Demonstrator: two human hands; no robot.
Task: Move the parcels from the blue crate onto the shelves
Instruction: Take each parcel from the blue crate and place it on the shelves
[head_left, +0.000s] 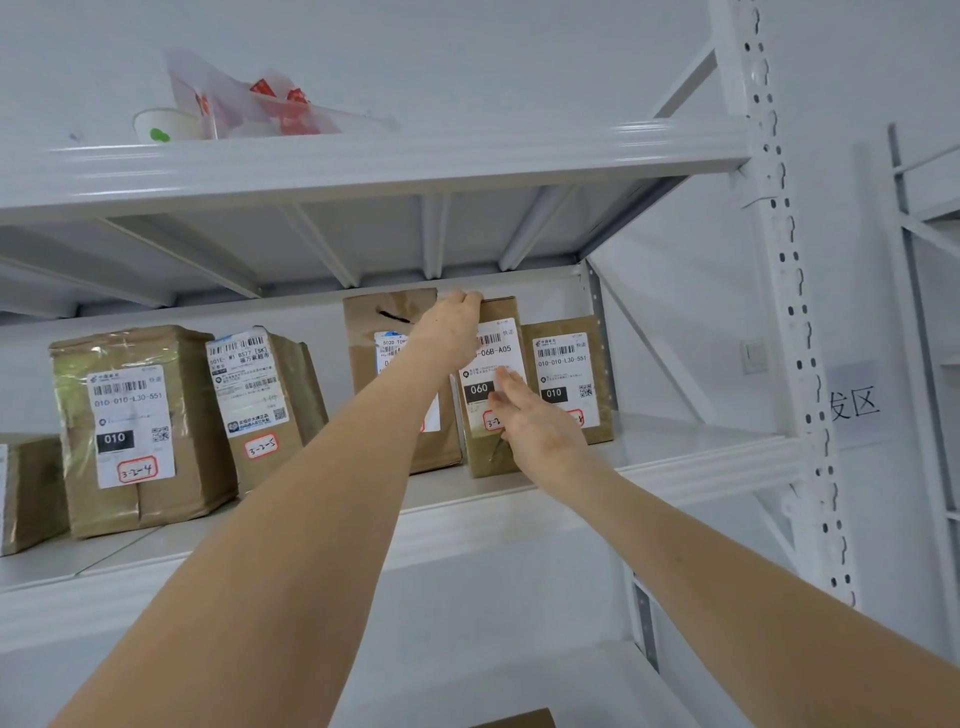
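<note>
- Head view: I stand the parcel marked 060 (496, 358) upright on the middle shelf (701, 462). It is wedged between a taller parcel (395, 322) on its left and a parcel marked 010 (566, 374) on its right, close against both.
- My left hand (457, 317) is clamped over the parcel's top edge, fingers curled across it. My right hand (535, 421) lies flat on the front label, fingers straight, pressing rather than holding.
- The parcel's foot sits nearer the shelf's front lip than its neighbours do, so I judge it is not yet pushed fully home.
- If I let go of the top while the base is this far forward, the tall, narrow parcel could tip outward and drop off the lip.
- A hard shove with my flat hand in so tight a gap could drag on the taller parcel or knock the one marked 010 askew toward the shelf's end.
- My palm covers the red-ringed number on the label, and rubbing across it could crease or lift the sticker.
- Further left on the same shelf stand two more parcels, numbered 3-2-4 (130, 426) and 3-2-5 (260, 395), well apart from my hands.
- The blue crate is out of view, so I cannot tell how many parcels remain.
</note>
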